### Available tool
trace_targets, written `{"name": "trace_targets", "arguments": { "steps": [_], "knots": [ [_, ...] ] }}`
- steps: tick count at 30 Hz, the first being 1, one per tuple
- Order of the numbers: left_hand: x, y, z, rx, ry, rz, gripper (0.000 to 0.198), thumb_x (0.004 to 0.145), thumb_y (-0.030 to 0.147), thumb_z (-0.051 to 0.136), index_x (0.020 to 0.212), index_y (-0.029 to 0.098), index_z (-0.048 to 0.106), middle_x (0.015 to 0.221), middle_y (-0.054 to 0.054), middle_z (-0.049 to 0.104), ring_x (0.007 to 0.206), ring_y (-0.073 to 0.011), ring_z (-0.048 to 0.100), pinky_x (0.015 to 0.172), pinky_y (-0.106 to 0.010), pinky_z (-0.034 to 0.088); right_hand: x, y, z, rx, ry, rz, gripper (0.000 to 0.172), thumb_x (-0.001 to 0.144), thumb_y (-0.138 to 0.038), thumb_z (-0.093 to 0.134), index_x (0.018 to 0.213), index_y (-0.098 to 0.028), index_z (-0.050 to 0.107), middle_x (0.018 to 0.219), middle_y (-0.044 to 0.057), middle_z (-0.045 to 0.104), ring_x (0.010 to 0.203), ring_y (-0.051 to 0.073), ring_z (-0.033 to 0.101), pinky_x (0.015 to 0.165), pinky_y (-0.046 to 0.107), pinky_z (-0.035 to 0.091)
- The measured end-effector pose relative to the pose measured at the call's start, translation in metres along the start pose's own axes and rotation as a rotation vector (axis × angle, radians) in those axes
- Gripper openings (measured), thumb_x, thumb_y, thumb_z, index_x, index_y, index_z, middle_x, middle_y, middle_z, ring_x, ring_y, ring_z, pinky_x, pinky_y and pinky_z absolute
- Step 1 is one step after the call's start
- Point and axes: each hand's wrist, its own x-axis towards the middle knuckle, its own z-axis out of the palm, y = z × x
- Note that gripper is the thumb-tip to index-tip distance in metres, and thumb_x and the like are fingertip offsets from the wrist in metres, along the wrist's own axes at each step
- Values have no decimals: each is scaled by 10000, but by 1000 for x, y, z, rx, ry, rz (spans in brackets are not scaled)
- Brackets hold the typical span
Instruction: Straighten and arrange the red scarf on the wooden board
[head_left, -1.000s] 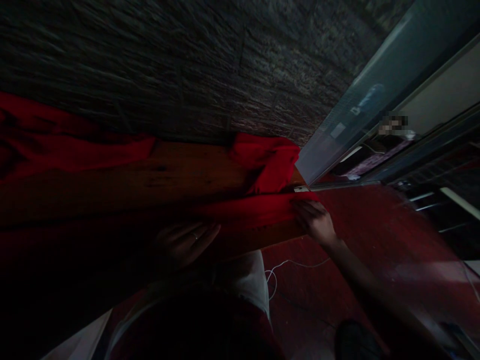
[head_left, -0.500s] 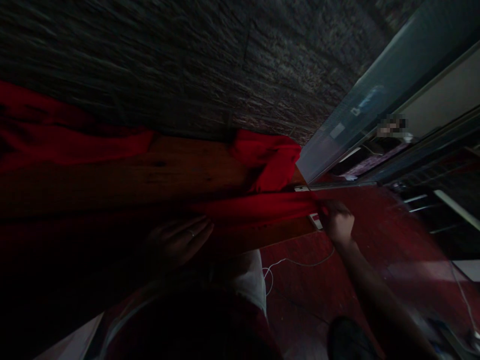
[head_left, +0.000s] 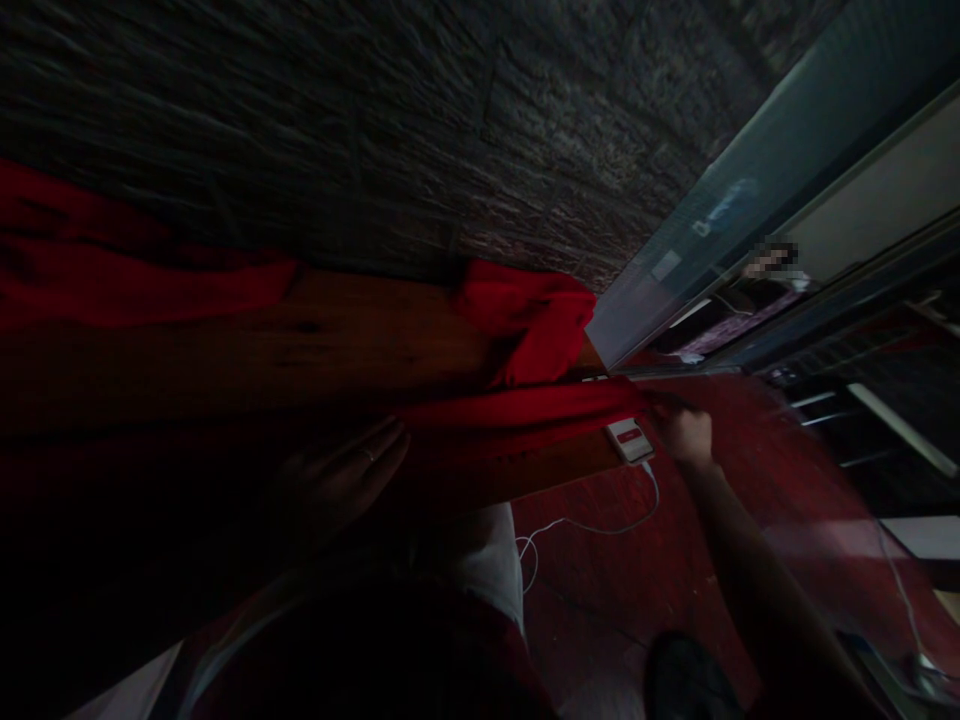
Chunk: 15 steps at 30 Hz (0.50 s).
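A long strip of red cloth [head_left: 517,412] lies stretched along a wooden bench-like surface [head_left: 360,340]. At its right end, my right hand [head_left: 688,432] is closed in a pinch on the cloth's tip. My left hand [head_left: 349,468], with a ring on one finger, rests flat at the strip's left part, fingers stretched out. Dark shadow hides much of that hand and the fabric under it. A crumpled red cloth piece [head_left: 536,315] sits behind the strip, against the wall.
More red cloth [head_left: 135,285] is heaped at the left. A white device [head_left: 630,440] with a white cable [head_left: 585,530] stands at the wood's right end. A rough stone wall [head_left: 360,130] runs behind. Through a doorway at the right, a person [head_left: 742,305] is partly visible.
My right hand has moved slightly away from the white device, which shows more fully. The cloth's right end is still in its pinch. The whole view has shifted slightly.
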Motion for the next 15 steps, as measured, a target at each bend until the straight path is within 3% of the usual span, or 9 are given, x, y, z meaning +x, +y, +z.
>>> {"name": "trace_targets", "arguments": {
  "steps": [15],
  "knots": [
    [-2,1,3,23,-85,-35,508,924,40,305,1315,148,611,1367,-108,626,1278,-231,573,1093,-379,425,-39,19,34,249,-12,142,395,872,-375,459,1055,-136,715,864,133,743,712,230,694,599,294,490]
  ]
}}
